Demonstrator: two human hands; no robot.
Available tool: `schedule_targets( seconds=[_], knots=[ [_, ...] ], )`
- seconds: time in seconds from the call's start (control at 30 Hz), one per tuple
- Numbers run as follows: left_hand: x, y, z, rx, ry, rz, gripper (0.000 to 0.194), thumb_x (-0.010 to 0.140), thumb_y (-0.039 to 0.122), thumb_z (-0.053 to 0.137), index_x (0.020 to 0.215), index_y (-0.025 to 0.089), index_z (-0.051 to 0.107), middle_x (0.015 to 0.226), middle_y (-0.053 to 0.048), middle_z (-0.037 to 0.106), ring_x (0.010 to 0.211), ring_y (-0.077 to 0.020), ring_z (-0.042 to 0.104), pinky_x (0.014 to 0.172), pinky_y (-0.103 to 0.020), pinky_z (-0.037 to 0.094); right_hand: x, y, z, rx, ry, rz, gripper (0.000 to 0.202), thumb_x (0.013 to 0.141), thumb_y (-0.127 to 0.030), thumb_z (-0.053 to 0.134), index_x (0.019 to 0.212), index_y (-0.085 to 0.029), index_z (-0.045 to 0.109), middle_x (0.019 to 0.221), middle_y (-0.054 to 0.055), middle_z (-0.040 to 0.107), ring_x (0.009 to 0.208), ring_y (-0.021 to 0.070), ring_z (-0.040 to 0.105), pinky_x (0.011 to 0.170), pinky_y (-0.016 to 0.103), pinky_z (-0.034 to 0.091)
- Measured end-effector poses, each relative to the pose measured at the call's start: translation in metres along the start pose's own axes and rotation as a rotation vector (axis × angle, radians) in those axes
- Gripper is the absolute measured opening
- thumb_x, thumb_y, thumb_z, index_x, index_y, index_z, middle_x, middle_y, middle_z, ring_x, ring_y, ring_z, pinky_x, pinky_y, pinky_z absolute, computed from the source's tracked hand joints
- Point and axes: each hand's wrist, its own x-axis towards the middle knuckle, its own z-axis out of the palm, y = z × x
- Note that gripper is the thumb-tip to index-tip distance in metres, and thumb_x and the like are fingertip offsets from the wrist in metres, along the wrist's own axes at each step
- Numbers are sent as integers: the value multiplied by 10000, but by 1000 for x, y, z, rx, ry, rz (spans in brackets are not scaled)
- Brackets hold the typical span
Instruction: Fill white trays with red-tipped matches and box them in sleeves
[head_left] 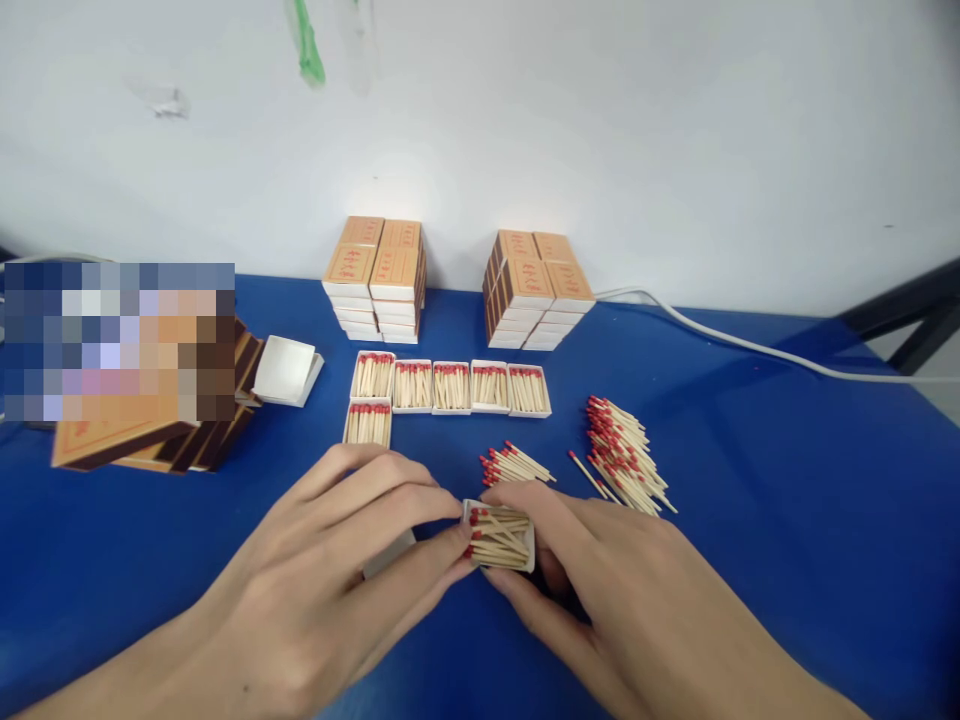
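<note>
A small white matchbox tray [532, 552] full of red-tipped matches [501, 540] is between my two hands, its matches lying sideways and a few crossing. My right hand [615, 570] grips it, with finger and thumb along its far and near sides. At its left end, the thumb and a fingertip of my left hand [322, 560] close on the rim beside the match heads. Under my left palm, part of another white piece [390, 553] shows, mostly hidden. Just beyond the tray lies a small heap of loose matches [517, 463], partly covered by my right hand.
Several filled trays [451, 410] form a row with one more below its left end. Behind stand two stacks of matchboxes [349, 265], [529, 280]. Right is a larger match pile [626, 455]. White trays [281, 368] and box covers [127, 425] lie left, partly blurred. A cable [750, 350] crosses the blue table.
</note>
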Motion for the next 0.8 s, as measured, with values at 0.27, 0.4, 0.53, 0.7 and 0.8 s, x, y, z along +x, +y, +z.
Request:
schedule_targets(
  seconds=[0.27,0.4,0.53,0.7,0.8],
  knots=[
    [-7,1,-3,59,-105,73,259,1161,73,678,1343,184,826,1234,-22,824,1172,-194,704,1092,-403,555,0,0,2,-33,14,-10,230,1092,-195,772,1261,-275,637,1033,-14,855,772,213,828,673,329,624],
    [-7,4,-4,116,-107,66,183,1160,109,695,1237,204,831,1151,-4,808,1137,-191,694,1110,-403,546,0,0,2,-45,18,-15,316,1049,-166,821,1284,-272,636,1013,-28,847,757,215,824,656,334,626],
    [-8,7,-3,116,-112,50,180,1161,121,696,1288,177,810,1152,-27,790,1155,-207,686,1116,-415,545,1,0,0,-58,19,-24,344,1046,-164,846,1289,-270,628,1044,-21,844,780,223,831,659,340,635],
    [-6,7,-1,113,-99,-25,266,1173,170,715,1437,174,748,1368,-65,804,1308,-232,699,1202,-429,533,1,-3,1,12,19,-36,391,1009,-135,872,1255,-292,611,1057,-44,847,782,214,827,676,345,645],
    [-2,5,0,85,-109,-11,199,1236,217,633,1400,167,734,1303,-26,847,1249,-177,774,1315,-401,478,0,-4,4,79,45,-36,353,1022,-126,808,1256,-298,608,1061,-46,846,775,190,817,633,315,613]
  ],
)
